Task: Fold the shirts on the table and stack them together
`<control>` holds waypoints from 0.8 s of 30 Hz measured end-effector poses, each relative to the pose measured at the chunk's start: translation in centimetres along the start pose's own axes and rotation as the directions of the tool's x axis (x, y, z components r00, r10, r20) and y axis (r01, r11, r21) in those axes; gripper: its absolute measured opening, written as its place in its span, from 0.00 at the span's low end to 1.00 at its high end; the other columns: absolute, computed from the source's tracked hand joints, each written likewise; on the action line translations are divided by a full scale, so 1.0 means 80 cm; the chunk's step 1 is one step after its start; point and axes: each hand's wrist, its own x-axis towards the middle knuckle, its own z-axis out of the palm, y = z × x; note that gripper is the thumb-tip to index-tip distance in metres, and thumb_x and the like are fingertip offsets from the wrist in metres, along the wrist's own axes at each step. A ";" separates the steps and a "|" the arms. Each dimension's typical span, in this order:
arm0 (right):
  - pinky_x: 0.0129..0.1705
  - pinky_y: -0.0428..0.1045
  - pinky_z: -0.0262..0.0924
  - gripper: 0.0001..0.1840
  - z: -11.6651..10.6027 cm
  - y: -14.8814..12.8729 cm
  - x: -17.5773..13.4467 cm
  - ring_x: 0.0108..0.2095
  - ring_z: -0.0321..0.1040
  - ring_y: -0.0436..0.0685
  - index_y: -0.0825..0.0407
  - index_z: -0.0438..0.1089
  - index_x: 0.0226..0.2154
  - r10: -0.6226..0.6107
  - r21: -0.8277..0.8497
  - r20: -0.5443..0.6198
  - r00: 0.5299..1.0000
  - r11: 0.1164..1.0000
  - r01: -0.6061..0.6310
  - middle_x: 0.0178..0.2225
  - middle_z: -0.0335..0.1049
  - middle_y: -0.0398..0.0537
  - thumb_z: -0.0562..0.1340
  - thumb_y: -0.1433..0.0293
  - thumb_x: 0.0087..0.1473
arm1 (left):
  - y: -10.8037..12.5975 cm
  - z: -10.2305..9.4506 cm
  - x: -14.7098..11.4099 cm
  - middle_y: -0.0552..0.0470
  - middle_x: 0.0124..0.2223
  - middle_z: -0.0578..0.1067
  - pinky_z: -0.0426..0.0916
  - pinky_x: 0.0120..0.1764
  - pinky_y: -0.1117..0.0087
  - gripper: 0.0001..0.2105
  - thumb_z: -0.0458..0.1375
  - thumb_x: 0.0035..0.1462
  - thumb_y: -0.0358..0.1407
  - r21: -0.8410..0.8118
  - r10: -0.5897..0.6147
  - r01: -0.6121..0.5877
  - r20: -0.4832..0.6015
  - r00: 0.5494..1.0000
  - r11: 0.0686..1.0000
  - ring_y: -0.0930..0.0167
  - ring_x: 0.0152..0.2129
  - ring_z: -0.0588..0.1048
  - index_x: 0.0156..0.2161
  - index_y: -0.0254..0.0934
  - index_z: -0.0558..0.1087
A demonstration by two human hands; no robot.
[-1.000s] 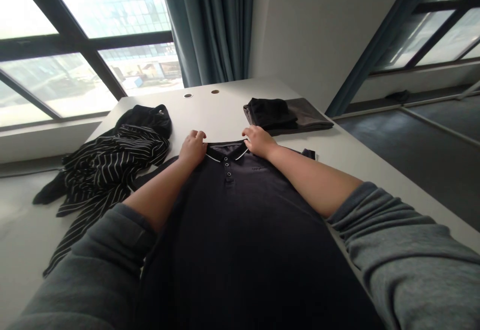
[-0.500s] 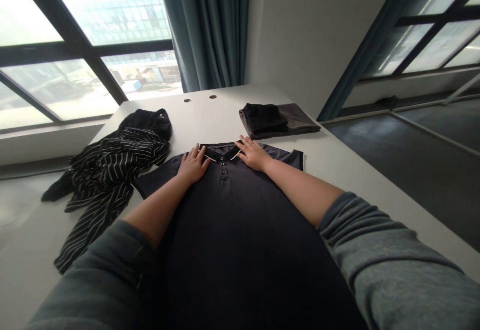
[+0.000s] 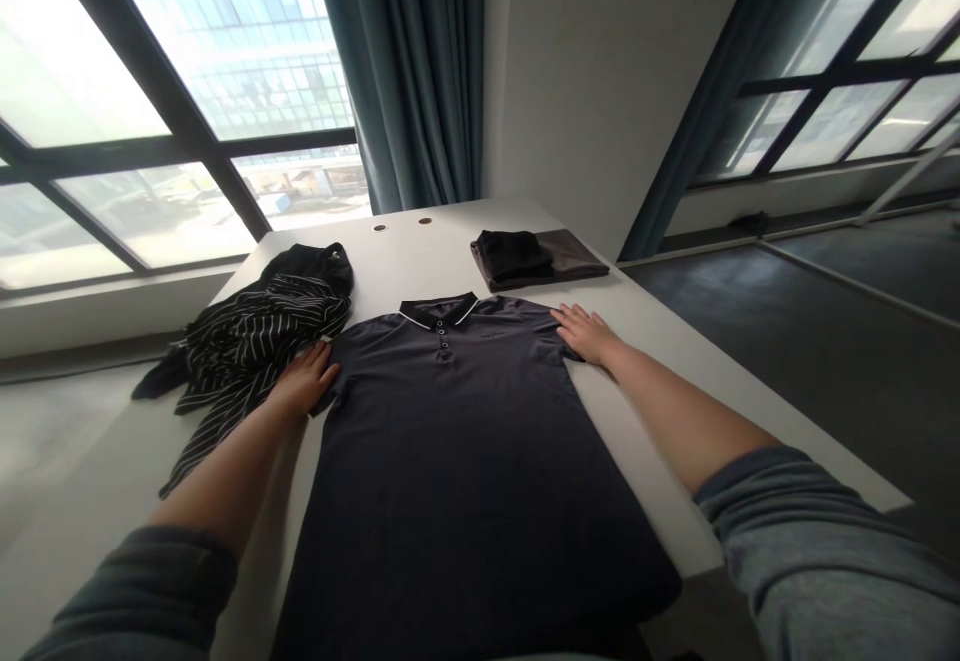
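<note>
A dark grey polo shirt (image 3: 465,441) lies spread front side up, its black, white-edged collar (image 3: 439,312) pointing away from me. My left hand (image 3: 304,379) rests flat on the sleeve at the left, fingers stretched out. On the opposite sleeve lies my right hand (image 3: 583,332), also flat with the fingers extended. Neither hand grips the cloth. The shirt's hem comes down to the near table edge, where the bottom of the view partly cuts it off.
A crumpled heap of black and white-striped clothing (image 3: 262,326) lies by my left hand. Folded dark garments (image 3: 574,256) are stacked at the back right of the white table (image 3: 420,261). Behind stand a blue-green curtain (image 3: 409,81) and windows.
Both hands have slid outward from the collar to the sleeves, left hand to the left and right hand to the right. The view has tilted up slightly, and more of the shirt shows.
</note>
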 end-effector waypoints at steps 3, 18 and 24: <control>0.74 0.68 0.39 0.36 0.001 0.003 0.006 0.77 0.41 0.68 0.47 0.51 0.76 0.130 0.030 -0.062 0.990 0.991 -0.129 0.79 0.40 0.52 0.46 0.54 0.71 | 0.003 -0.003 -0.001 0.39 0.76 0.58 0.51 0.72 0.54 0.33 0.45 0.70 0.47 -0.018 -0.016 0.015 -0.041 0.999 1.000 0.54 0.74 0.55 0.73 0.29 0.62; 0.66 0.64 0.54 0.31 0.021 0.004 -0.015 0.65 0.62 0.71 0.52 0.76 0.55 0.294 0.157 -0.338 0.894 0.954 -0.255 0.63 0.69 0.65 0.62 0.48 0.60 | 0.057 -0.041 -0.077 0.28 0.64 0.73 0.64 0.63 0.50 0.39 0.49 0.67 0.55 -0.121 -0.477 0.463 -0.168 0.862 0.878 0.46 0.62 0.71 0.72 0.27 0.62; 0.60 0.58 0.60 0.19 0.018 -0.010 -0.018 0.56 0.69 0.68 0.53 0.78 0.44 0.241 0.240 -0.388 0.890 0.958 -0.155 0.48 0.77 0.62 0.66 0.57 0.55 | 0.075 -0.041 -0.083 0.30 0.68 0.70 0.63 0.61 0.40 0.38 0.52 0.65 0.56 -0.065 -0.480 0.475 -0.092 0.873 0.877 0.42 0.64 0.68 0.73 0.35 0.61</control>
